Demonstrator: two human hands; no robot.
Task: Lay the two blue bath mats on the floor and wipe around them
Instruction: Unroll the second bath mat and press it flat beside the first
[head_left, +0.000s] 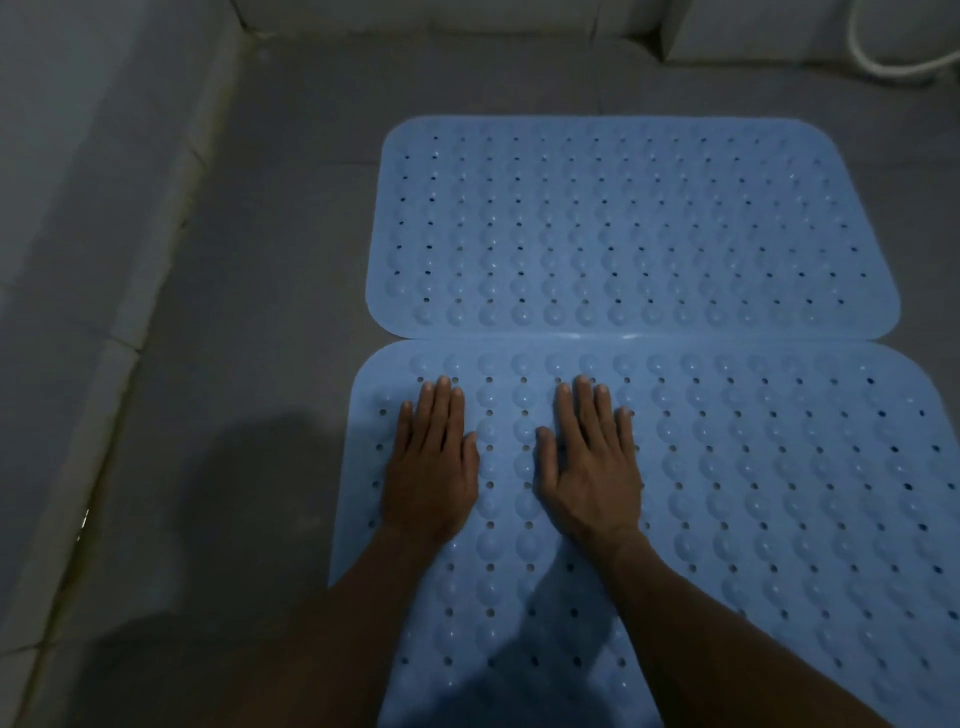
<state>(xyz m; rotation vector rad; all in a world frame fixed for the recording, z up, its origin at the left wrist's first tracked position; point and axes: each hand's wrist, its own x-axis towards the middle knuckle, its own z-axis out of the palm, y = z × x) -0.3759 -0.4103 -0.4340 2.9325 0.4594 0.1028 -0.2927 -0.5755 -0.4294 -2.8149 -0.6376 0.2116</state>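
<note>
Pressing flat with fingers straight, both hands, left hand (430, 470) and right hand (592, 467), rest on the near mat (753, 509).

no readable text, label, brand, number or sign to be found, dim lighting, nothing printed that can be made out
</note>
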